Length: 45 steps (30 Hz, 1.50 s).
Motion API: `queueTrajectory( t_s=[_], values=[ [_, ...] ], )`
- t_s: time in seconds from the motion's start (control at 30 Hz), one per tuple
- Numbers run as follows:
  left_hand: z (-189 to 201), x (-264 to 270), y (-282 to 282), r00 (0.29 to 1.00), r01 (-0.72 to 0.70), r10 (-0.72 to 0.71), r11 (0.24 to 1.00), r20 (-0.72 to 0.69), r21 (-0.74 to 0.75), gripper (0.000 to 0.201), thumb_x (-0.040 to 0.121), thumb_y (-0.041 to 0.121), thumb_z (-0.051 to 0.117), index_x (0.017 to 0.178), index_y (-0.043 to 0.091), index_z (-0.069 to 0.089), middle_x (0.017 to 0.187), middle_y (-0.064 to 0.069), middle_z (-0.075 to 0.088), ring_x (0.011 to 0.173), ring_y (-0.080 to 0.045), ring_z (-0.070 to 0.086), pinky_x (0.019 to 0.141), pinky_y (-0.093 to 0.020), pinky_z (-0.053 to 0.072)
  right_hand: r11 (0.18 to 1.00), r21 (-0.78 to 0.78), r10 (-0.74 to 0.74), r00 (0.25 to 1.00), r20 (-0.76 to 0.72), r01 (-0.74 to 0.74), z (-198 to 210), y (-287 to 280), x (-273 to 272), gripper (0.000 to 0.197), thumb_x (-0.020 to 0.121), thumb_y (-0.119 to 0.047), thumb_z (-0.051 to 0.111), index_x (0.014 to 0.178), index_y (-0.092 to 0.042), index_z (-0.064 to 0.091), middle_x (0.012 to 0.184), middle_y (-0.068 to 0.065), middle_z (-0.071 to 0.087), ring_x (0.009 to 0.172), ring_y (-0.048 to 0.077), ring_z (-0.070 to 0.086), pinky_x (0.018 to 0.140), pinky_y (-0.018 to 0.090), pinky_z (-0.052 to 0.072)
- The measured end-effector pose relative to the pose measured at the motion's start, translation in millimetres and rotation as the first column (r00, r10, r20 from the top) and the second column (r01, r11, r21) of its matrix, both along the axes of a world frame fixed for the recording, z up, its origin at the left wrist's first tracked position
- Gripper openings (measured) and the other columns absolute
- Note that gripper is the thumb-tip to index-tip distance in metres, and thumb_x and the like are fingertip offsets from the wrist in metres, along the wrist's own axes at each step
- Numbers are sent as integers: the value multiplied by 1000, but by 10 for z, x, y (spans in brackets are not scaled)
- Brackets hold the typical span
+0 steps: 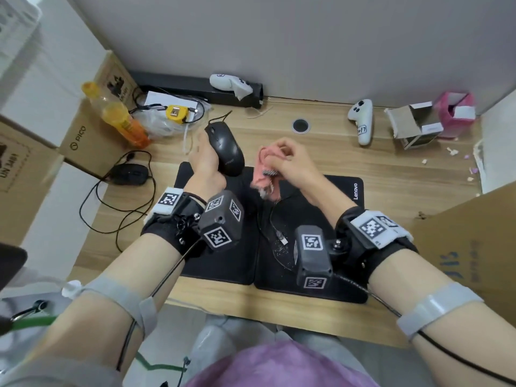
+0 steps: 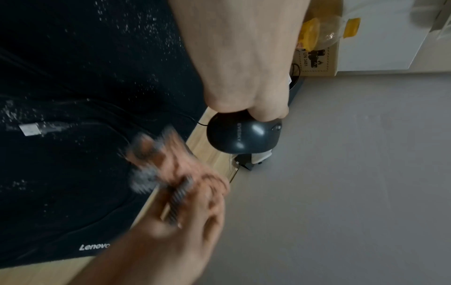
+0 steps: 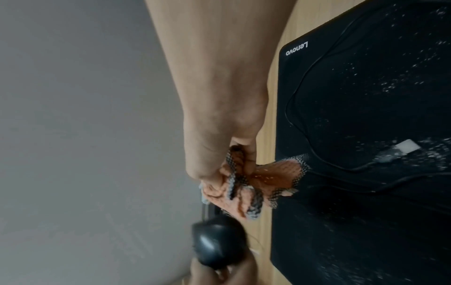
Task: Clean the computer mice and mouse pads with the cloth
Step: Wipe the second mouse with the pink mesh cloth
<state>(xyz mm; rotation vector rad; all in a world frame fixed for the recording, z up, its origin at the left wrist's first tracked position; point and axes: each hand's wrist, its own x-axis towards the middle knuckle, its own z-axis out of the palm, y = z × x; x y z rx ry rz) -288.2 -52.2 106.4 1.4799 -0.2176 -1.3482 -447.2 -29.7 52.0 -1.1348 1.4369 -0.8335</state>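
Under both raised hands a wooden desk point(image 1: 335, 152) was seen, and on it two black mouse pads were laid side by side, edges touching. The right mouse pad point(image 1: 343, 191), marked Lenovo, was placed below the right hand; the left mouse pad point(image 1: 223, 261) was placed below the left wrist. White specks were scattered over both pads, and a thin black cable with a USB plug point(image 1: 282, 239) was lying across them, nearer to the person than the two grips.

To the left of the grips cardboard boxes point(image 1: 83, 141) were stacked, with an orange bottle point(image 1: 117, 115) lying on them. A second black mouse point(image 1: 129, 173) was resting on the desk, to the left of the held mouse and apart from it. A white controller point(image 1: 361, 120) was lying far to the right of the cloth, close to the wall.

The black mouse point(image 1: 225, 148) was grasped in the left hand point(image 1: 205, 160) and lifted off the desk, the fingers being wrapped round its left side and the top of it turned to the camera. The pink cloth point(image 1: 265, 174) with a grey patterned border was bunched and clenched in the right hand point(image 1: 290, 160), held above the far edge of the right mouse pad. The cloth was just beside the held mouse, on its right; whether they touched could not be told.
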Motion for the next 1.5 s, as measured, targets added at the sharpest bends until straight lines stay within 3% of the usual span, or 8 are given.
queueTrajectory(
  t_s=[0.13,0.33,0.7,0.93,1.07,1.2,1.37,1.5],
  values=[
    [-336,51,16,996,49,-47,998,76,-26,15,97,40,55,90,27,55,99,-3,65,94,-22,63,92,-42,51,993,-93,72,997,41,-68,424,33,6,20,84,-13,70,100,-22,63,94,-9,59,85,11,61,75,31,56],
    [-400,-50,31,971,215,-208,976,119,-45,25,95,41,58,94,16,59,98,-10,69,96,-25,65,90,-43,53,985,-107,121,987,-104,-132,335,130,238,20,87,-10,65,105,-13,55,87,-8,54,68,17,59,45,20,45],
    [-418,82,234,843,520,-502,853,191,-53,43,93,47,57,116,12,67,112,-10,72,110,-27,65,98,-40,51,989,-62,-143,984,-104,137,349,-157,169,16,92,-6,53,100,-20,53,89,-8,55,91,16,56,79,27,46],
    [-346,112,138,964,254,-260,963,57,94,50,102,48,34,109,10,66,99,-11,72,87,-26,68,81,-38,56,998,53,47,997,-65,-43,303,-52,182,19,90,-11,58,102,-25,58,102,-5,59,103,20,59,95,42,50],
    [-360,33,196,976,217,-219,965,0,147,34,104,26,38,82,10,59,70,-7,68,59,-18,64,59,-28,56,995,76,69,997,-45,-66,292,54,166,20,88,-14,59,94,-33,60,97,-7,62,96,21,62,91,50,53],
    [-334,-55,242,960,278,-275,955,-43,101,35,99,27,49,118,2,65,118,-18,68,99,-29,66,93,-43,53,994,69,83,996,-32,-81,316,157,88,18,84,-19,63,98,-30,62,99,-4,62,90,22,63,92,53,52],
    [-331,-125,269,922,387,-387,922,-9,25,42,103,35,42,123,4,62,116,-17,69,99,-27,68,81,-37,57,998,26,59,998,-3,-59,411,278,109,31,85,-23,73,104,-15,51,88,-3,61,67,33,66,66,57,52],
    [-325,-32,333,878,477,-478,879,-21,-16,45,104,37,40,127,3,59,120,-17,67,110,-28,66,95,-42,53,998,-19,-54,999,-9,54,402,213,140,19,88,-25,70,95,-19,54,89,-4,65,76,18,66,74,48,56]
  ],
)
